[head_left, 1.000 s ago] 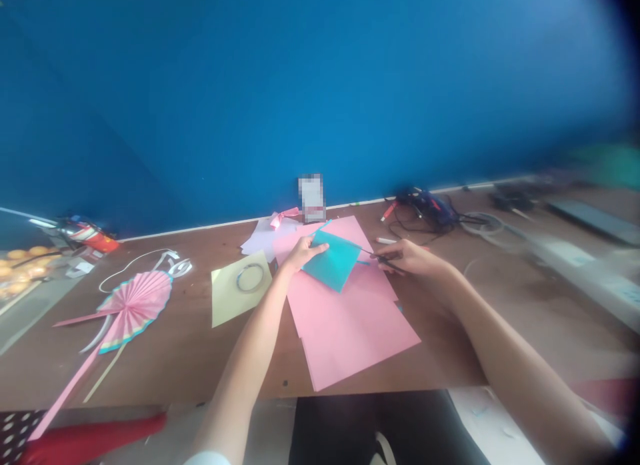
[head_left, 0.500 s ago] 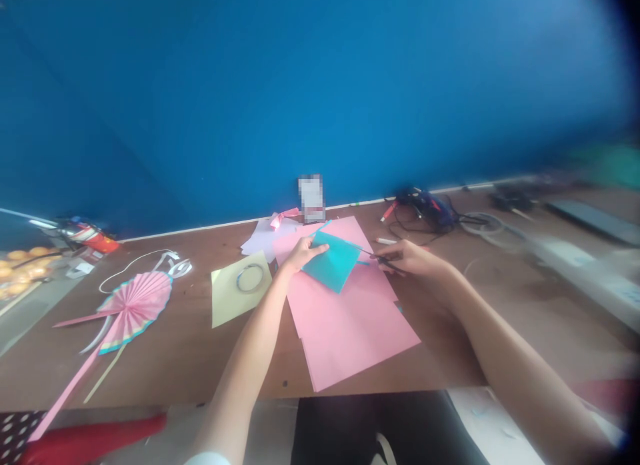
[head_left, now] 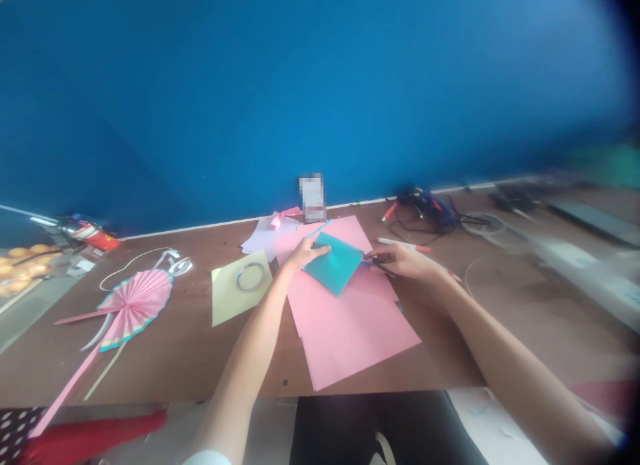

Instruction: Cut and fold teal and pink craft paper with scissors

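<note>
My left hand (head_left: 303, 253) pinches the upper left edge of a teal paper piece (head_left: 334, 264) and holds it just above the pink sheets (head_left: 350, 318). My right hand (head_left: 403, 261) is closed round dark scissors (head_left: 376, 262), whose blades meet the teal paper's right edge. A thin teal strip sticks up from the paper's top corner. Both forearms reach in from the lower edge over the brown table (head_left: 200, 358).
A yellow sheet (head_left: 235, 298) with a tape ring (head_left: 250, 277) lies left of the pink sheets. A pink pleated paper fan (head_left: 133, 308) lies further left. Markers (head_left: 400, 244) and a tangle of cables (head_left: 430, 208) sit at the back right by the blue wall.
My right hand has moved a little to the left with the scissors, closer to the teal paper. My left hand has stayed in place.
</note>
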The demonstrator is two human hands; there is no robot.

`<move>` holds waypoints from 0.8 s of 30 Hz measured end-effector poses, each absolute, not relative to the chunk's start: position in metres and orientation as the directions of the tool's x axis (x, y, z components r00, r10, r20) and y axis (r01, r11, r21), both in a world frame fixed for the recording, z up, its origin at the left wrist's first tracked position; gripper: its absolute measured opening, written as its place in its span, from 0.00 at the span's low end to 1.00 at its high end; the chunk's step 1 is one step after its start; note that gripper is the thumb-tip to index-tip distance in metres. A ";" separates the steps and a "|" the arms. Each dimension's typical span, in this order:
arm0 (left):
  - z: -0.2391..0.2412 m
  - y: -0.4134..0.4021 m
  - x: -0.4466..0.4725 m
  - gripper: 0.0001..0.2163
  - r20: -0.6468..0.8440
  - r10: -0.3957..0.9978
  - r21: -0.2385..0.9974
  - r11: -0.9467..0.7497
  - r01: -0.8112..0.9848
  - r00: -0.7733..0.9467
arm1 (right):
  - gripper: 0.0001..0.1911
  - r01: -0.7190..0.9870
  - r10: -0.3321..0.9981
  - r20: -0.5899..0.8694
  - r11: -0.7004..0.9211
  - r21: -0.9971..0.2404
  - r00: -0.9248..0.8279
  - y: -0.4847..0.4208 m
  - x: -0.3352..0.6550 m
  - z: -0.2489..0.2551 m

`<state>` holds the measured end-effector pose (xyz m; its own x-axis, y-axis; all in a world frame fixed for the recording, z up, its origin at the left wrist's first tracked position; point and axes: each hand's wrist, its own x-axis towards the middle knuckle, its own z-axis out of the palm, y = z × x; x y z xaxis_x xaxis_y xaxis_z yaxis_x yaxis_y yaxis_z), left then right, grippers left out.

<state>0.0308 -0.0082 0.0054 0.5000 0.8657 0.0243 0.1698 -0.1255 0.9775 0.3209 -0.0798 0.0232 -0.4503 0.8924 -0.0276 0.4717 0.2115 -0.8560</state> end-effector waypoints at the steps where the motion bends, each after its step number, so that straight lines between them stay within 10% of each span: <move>1: 0.005 -0.008 0.031 0.19 0.029 0.863 0.977 -0.132 0.170 0.504 | 0.22 0.482 0.893 -0.021 0.223 -0.847 -0.449 -0.081 0.319 0.026; 24: 0.004 -0.007 0.031 0.18 0.006 0.822 0.979 -0.122 0.166 0.569 | 0.26 0.475 0.883 0.055 0.303 -0.826 -0.467 -0.079 0.311 0.017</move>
<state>0.0308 -0.0074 0.0042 0.5690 0.8223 0.0057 0.1662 -0.1217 0.9786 0.3114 -0.0787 0.0169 -0.4666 0.8828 0.0553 0.4747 0.3027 -0.8265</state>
